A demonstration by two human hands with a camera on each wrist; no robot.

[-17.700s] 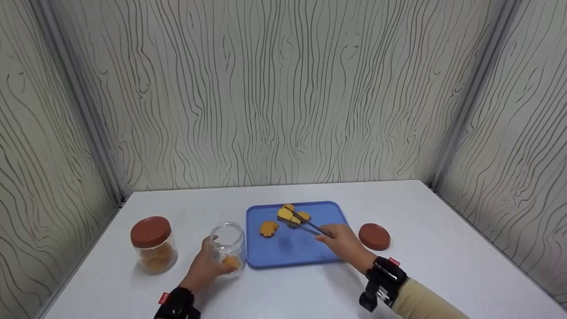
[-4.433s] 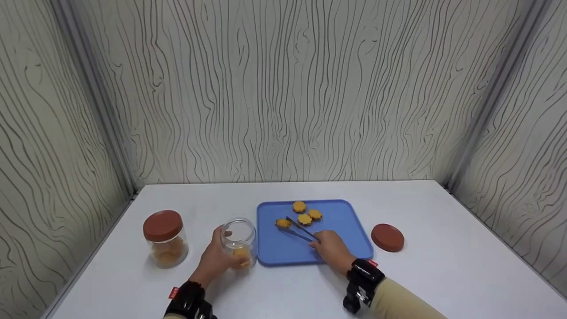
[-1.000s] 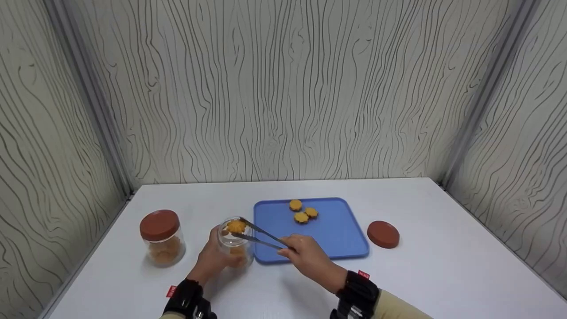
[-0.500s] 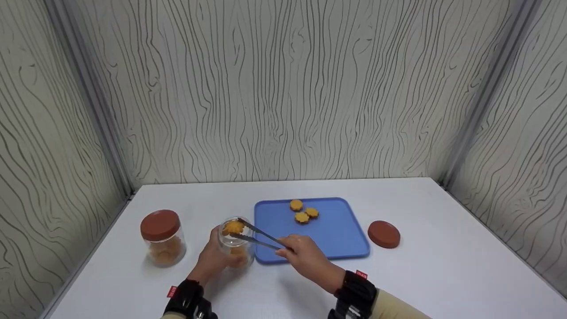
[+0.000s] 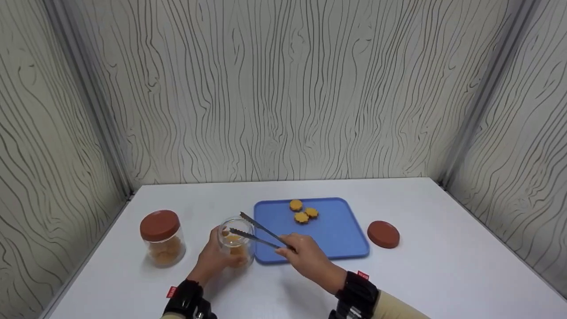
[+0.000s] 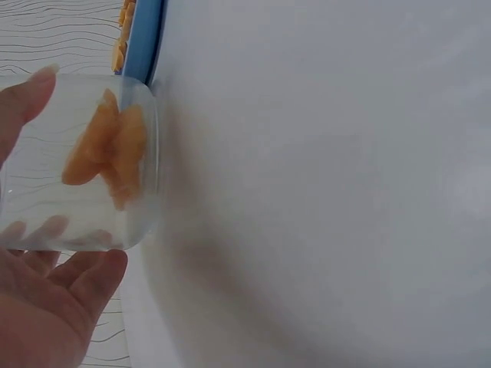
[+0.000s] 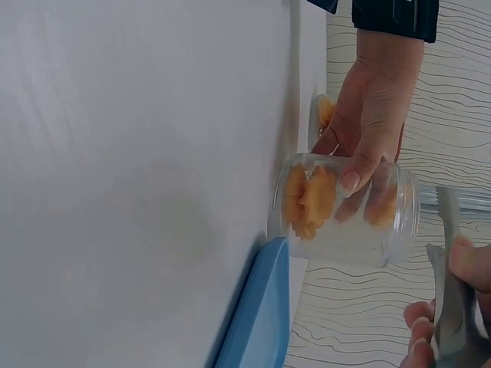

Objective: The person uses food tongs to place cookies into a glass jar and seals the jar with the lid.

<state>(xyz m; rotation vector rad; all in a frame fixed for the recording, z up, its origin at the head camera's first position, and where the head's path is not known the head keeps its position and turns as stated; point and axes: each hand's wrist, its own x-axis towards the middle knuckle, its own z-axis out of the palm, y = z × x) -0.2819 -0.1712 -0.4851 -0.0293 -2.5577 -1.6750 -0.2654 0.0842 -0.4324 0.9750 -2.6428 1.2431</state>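
Note:
My left hand [image 5: 211, 260] grips an open clear jar [image 5: 250, 246] upright at the tray's left edge, fingers around its side. Orange scalloped cookies [image 7: 311, 201] lie at the jar's bottom. In the right wrist view another cookie [image 7: 383, 208] shows inside, close below the mouth. My right hand [image 5: 308, 259] holds metal tongs [image 5: 266, 231] by the arms. The tong tips stand apart over the jar's mouth, with nothing between them. On the blue tray [image 5: 332, 235], right of the jar, lie 3 yellow-orange cookies [image 5: 301, 217] toward the back.
To the left stands a second clear jar [image 5: 170, 252] with cookies inside, closed by a red-brown lid [image 5: 160, 225]. A loose red-brown lid [image 5: 383, 234] lies right of the tray. The white table [image 5: 443, 266] is bounded by patterned panels [image 5: 283, 110] behind and at both sides.
Over the last seconds the tongs carried a cookie from the tray to the jar. Since half a second ago their tips have spread and the cookie has left them, dropping into the jar.

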